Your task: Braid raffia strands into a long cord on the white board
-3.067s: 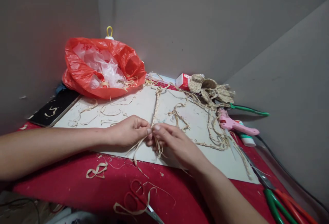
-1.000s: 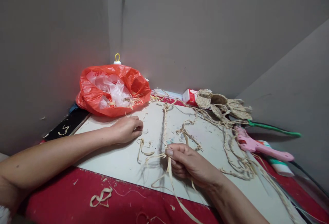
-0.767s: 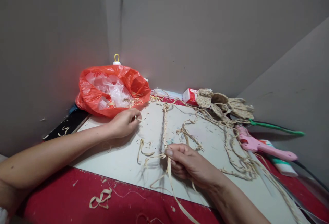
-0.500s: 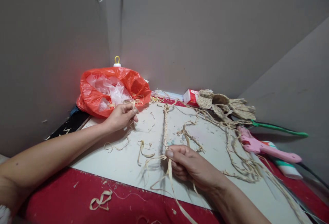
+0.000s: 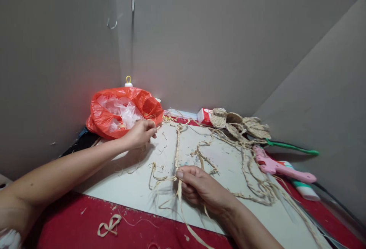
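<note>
My right hand [image 5: 200,188] pinches the lower end of a pale straw braid [image 5: 177,146], which runs away from me over the white board [image 5: 114,182]. Loose flat strands hang from beneath its fingers toward the board's front edge. At the right rim of the red plastic bag [image 5: 98,121], my left hand [image 5: 142,134] is held with its fingers curled together; whatever lies between them is too small to make out. Inside the bag are crumpled clear plastic and some straw strands.
Long braided cord [image 5: 246,165] winds over the board's right side. Coiled woven pieces [image 5: 253,127] lie behind it, beside a red and white box [image 5: 204,116]. A pink glue gun [image 5: 286,169], a white and green tube [image 5: 305,191] and a green-handled tool [image 5: 294,146] lie at right.
My left hand has shifted slightly, its fingers turned down more, and the strand seen at its fingertips no longer shows clearly. My right hand keeps its pinch. The camera view has shifted.
</note>
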`<action>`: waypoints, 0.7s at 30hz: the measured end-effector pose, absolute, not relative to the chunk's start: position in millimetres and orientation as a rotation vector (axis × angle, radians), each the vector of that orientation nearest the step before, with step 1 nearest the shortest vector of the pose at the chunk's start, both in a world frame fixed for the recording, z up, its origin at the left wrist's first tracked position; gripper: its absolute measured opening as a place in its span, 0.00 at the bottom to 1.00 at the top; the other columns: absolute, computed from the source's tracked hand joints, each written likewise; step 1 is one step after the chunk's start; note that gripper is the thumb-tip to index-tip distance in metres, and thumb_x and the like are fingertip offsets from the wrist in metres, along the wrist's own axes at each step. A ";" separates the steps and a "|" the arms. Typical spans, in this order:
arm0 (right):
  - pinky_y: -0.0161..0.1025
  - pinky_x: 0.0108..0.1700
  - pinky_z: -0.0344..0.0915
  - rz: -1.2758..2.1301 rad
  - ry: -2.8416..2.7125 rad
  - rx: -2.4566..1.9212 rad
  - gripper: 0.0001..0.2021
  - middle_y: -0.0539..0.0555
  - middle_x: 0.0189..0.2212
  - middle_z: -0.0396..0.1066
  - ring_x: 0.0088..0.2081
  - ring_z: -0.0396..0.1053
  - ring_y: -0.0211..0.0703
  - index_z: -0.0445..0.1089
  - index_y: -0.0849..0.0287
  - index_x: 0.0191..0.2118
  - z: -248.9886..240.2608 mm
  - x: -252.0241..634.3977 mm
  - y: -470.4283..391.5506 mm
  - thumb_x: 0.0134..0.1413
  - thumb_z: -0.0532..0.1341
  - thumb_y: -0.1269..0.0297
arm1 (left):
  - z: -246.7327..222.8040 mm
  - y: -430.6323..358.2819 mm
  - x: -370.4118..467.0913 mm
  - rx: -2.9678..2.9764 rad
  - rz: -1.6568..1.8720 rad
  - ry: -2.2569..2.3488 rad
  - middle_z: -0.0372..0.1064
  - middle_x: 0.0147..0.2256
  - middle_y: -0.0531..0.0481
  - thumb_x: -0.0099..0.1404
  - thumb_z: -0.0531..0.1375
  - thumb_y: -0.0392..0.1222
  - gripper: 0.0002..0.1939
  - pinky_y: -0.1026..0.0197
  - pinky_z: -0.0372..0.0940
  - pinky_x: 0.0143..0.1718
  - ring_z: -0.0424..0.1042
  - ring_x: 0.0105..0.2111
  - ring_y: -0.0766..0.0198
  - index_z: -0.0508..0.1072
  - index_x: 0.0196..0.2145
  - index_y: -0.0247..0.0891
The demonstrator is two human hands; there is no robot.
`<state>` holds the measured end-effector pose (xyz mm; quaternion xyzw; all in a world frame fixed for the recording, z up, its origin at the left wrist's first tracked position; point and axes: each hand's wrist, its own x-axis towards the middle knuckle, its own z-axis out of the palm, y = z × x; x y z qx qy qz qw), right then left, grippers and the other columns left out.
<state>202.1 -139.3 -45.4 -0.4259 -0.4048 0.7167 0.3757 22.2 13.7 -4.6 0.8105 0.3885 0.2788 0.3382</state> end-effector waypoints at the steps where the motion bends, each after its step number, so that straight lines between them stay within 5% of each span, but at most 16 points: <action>1: 0.29 0.14 0.35 1.831 -1.043 -1.091 0.23 0.39 0.10 0.49 0.12 0.39 0.25 0.55 0.57 0.19 -45.9 201.5 -139.3 0.47 0.66 0.49 | -5.3 16.8 31.3 2.150 0.703 1.036 0.71 0.25 0.54 0.63 0.55 0.35 0.08 0.67 0.62 0.26 0.67 0.21 0.70 0.68 0.26 0.35; 5: 0.29 0.14 0.34 1.812 -1.066 -1.093 0.23 0.39 0.11 0.49 0.13 0.39 0.25 0.55 0.57 0.19 -46.1 200.5 -139.3 0.47 0.66 0.49 | -15.1 27.2 66.0 2.255 0.581 1.187 0.72 0.32 0.49 0.62 0.60 0.35 0.03 0.59 0.66 0.42 0.72 0.36 0.62 0.73 0.30 0.34; 10: 0.29 0.14 0.34 1.798 -1.089 -1.085 0.22 0.40 0.11 0.51 0.13 0.40 0.26 0.56 0.58 0.19 -43.9 200.0 -139.5 0.48 0.65 0.50 | -36.5 33.8 87.2 2.237 0.444 1.344 0.66 0.50 0.43 0.67 0.57 0.46 0.17 0.49 0.67 0.46 0.69 0.46 0.58 0.68 0.50 0.36; 18: 0.29 0.13 0.34 1.787 -1.110 -1.043 0.22 0.39 0.11 0.51 0.12 0.39 0.25 0.56 0.58 0.18 -43.5 199.7 -138.6 0.48 0.66 0.52 | -34.7 36.8 81.5 1.950 0.451 1.218 0.66 0.49 0.43 0.67 0.57 0.46 0.17 0.50 0.68 0.45 0.69 0.45 0.58 0.68 0.50 0.36; 21: 0.29 0.13 0.34 1.774 -1.106 -1.037 0.22 0.39 0.11 0.50 0.12 0.39 0.25 0.56 0.58 0.19 -42.0 198.8 -138.9 0.48 0.65 0.51 | -24.4 32.8 73.8 1.735 0.501 1.087 0.70 0.41 0.45 0.67 0.57 0.41 0.14 0.56 0.70 0.38 0.72 0.37 0.62 0.67 0.48 0.33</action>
